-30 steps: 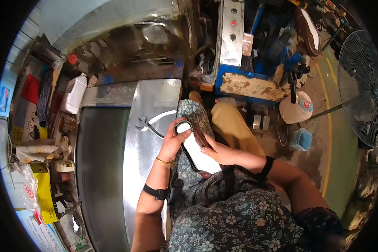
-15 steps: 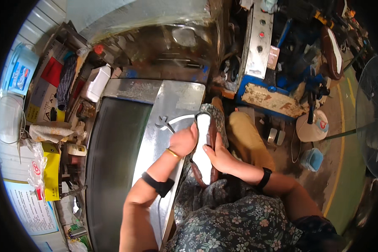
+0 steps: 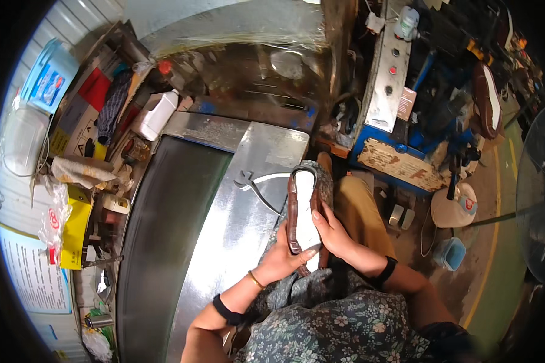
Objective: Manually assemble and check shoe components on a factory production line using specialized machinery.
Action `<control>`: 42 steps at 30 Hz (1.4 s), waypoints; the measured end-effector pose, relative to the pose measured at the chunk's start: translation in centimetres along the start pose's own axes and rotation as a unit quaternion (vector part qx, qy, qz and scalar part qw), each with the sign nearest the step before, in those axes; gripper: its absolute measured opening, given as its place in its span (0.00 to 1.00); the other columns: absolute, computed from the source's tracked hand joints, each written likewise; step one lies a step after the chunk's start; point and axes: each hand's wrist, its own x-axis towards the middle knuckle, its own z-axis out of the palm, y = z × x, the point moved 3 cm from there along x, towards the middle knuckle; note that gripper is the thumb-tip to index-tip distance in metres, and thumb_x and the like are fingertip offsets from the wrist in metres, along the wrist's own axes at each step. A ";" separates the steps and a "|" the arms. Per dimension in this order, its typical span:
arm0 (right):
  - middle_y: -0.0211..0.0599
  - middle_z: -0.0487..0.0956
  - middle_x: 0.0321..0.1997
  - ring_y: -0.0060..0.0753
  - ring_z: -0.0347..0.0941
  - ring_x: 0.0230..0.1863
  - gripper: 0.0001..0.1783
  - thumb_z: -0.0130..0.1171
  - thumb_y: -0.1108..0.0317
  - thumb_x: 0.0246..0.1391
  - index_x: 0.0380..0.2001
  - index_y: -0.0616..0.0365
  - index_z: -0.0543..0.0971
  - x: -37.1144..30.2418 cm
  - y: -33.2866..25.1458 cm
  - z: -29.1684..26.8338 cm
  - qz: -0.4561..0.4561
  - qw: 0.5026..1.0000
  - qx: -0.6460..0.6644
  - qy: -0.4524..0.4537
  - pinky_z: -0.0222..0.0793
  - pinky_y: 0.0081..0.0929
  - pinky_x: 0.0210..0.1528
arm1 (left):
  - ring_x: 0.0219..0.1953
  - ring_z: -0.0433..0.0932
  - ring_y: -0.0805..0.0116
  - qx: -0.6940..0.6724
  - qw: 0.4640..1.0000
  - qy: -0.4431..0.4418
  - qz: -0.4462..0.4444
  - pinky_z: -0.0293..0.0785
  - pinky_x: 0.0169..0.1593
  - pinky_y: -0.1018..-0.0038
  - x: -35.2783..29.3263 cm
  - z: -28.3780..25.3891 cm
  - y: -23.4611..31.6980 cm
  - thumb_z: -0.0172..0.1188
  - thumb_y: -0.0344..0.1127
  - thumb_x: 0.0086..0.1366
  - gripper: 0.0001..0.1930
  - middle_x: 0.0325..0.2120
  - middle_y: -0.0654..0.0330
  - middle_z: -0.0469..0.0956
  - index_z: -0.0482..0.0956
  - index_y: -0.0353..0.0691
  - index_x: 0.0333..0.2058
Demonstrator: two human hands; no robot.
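A brown shoe upper (image 3: 294,206) with a white inner part lies lengthwise over my lap, beside the shiny metal table (image 3: 236,224). My left hand (image 3: 281,260) grips its near end from the left, thumb across the bottom. From the right, my right hand (image 3: 333,233) holds its side, fingers resting on the white part. A dark pliers-like tool (image 3: 251,184) lies on the metal sheet just left of the shoe's far end.
A dark conveyor belt (image 3: 163,242) runs along the left of the metal sheet. Bottles, boxes and bags crowd the left shelf (image 3: 85,151). A blue machine with a grey control panel (image 3: 387,85) stands ahead on the right, a white cap (image 3: 457,206) and a blue cup (image 3: 451,253) on the floor.
My left hand slid from the shoe's far end down to its near end. The shoe now lies straighter, its white inside facing up. The view has shifted toward the right.
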 end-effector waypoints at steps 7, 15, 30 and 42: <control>0.54 0.78 0.51 0.50 0.78 0.48 0.31 0.54 0.48 0.62 0.58 0.60 0.71 5.7 -9.5 -9.5 -0.125 0.940 -0.294 -0.121 0.72 0.35 0.51 | 0.49 0.75 0.63 -0.460 0.874 0.067 -0.139 0.73 0.54 0.67 -2.0 -6.3 -1.6 0.58 0.32 0.63 0.32 0.49 0.54 0.74 0.56 0.35 0.64; 0.48 0.70 0.54 0.54 0.70 0.51 0.32 0.69 0.51 0.39 0.49 0.53 0.76 1.7 -29.5 -39.0 -0.136 0.486 -0.720 0.476 0.69 0.45 0.48 | 0.57 0.69 0.42 0.445 0.878 0.148 0.099 0.70 0.56 0.56 -11.6 -5.8 -5.7 0.59 0.35 0.62 0.18 0.65 0.39 0.54 0.76 0.38 0.50; 0.55 0.57 0.68 0.52 0.57 0.68 0.55 0.74 0.63 0.37 0.66 0.62 0.55 -3.8 -15.6 -15.4 -0.401 0.837 -0.259 0.268 0.50 0.44 0.69 | 0.62 0.64 0.68 -0.300 0.948 0.027 0.107 0.57 0.66 0.71 6.9 0.9 6.3 0.53 0.31 0.70 0.25 0.59 0.55 0.67 0.60 0.30 0.62; 0.41 0.71 0.61 0.30 0.67 0.59 0.36 0.62 0.57 0.57 0.63 0.64 0.65 -2.0 -6.3 -3.7 0.077 0.906 -0.117 -0.400 0.62 0.27 0.61 | 0.46 0.79 0.61 0.054 0.988 -0.146 -0.017 0.73 0.52 0.70 -0.1 -2.8 2.4 0.68 0.47 0.57 0.29 0.43 0.53 0.80 0.73 0.35 0.52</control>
